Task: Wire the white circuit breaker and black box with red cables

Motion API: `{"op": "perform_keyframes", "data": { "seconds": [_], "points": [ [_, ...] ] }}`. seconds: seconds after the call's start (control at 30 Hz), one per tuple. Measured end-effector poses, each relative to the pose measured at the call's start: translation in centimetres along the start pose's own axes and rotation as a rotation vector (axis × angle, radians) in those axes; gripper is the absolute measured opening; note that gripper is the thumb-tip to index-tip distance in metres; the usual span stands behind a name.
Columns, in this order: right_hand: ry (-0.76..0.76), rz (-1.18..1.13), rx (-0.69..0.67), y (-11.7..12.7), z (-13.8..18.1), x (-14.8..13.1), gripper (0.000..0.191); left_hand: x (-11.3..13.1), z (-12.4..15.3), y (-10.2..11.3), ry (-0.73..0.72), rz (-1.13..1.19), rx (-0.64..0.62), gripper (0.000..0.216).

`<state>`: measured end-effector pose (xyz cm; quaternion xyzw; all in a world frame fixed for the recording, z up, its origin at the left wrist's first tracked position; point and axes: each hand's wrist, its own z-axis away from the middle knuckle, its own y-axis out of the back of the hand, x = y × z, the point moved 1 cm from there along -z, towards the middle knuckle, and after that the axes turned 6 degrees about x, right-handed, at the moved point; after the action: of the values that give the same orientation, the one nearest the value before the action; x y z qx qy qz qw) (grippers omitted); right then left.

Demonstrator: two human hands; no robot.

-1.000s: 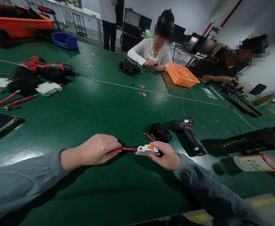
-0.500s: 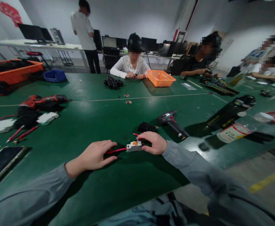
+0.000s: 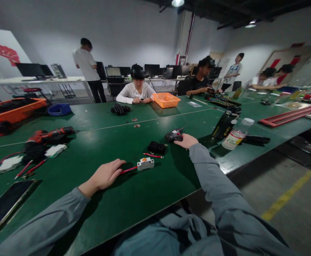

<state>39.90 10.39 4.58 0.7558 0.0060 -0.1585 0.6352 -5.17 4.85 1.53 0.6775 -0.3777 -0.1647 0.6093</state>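
A white circuit breaker (image 3: 145, 164) with an orange lever lies on the green table, a red wire (image 3: 130, 170) running from its left side. My left hand (image 3: 106, 176) rests on the table at the wire's other end, its fingers and thumb closed around it; the wire's tip is hidden. Farther right, my right hand (image 3: 187, 141) grips the handle of a black cordless screwdriver (image 3: 173, 135), whose bit points away to the right. A short red wire (image 3: 153, 155) with metal ends and a small black block (image 3: 156, 147) lie between the breaker and the screwdriver.
A red drill (image 3: 47, 136), more breakers (image 3: 56, 150) and a phone (image 3: 7, 204) lie at left. A black bottle (image 3: 224, 122) and a clear bottle (image 3: 236, 135) stand at right. Across the table, co-workers sit near an orange basket (image 3: 166, 101) and black parts (image 3: 120, 109).
My right hand has let go of the breaker, moved right and away from me, and taken hold of the screwdriver. My left hand stays at the wire. The view has tilted up and turned right.
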Motion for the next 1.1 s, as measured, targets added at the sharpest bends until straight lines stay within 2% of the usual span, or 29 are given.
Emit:
{"op": "perform_keyframes", "data": {
  "seconds": [0.13,0.3,0.53,0.87,1.1],
  "points": [
    [-0.055,-0.006,-0.101,-0.8,-0.8,0.9,0.065,0.2,-0.1,0.0,-0.001,0.010,0.004,0.044],
    [-0.127,-0.011,-0.136,-1.5,-1.3,1.0,0.071,-0.1,-0.2,-0.4,-0.003,-0.010,-0.008,0.045],
    [-0.119,-0.024,-0.150,-1.8,-1.6,1.4,0.064,-0.3,-0.1,-0.4,-0.002,-0.039,-0.015,0.045],
    [-0.077,-0.013,-0.062,-2.0,-1.5,1.7,0.053,-0.1,-0.2,-0.5,-0.026,-0.039,0.004,0.045],
    [0.027,-0.073,0.141,-0.2,1.5,0.0,0.054,-0.1,-0.2,-0.5,-0.065,-0.063,0.028,0.045]
  ]
}}
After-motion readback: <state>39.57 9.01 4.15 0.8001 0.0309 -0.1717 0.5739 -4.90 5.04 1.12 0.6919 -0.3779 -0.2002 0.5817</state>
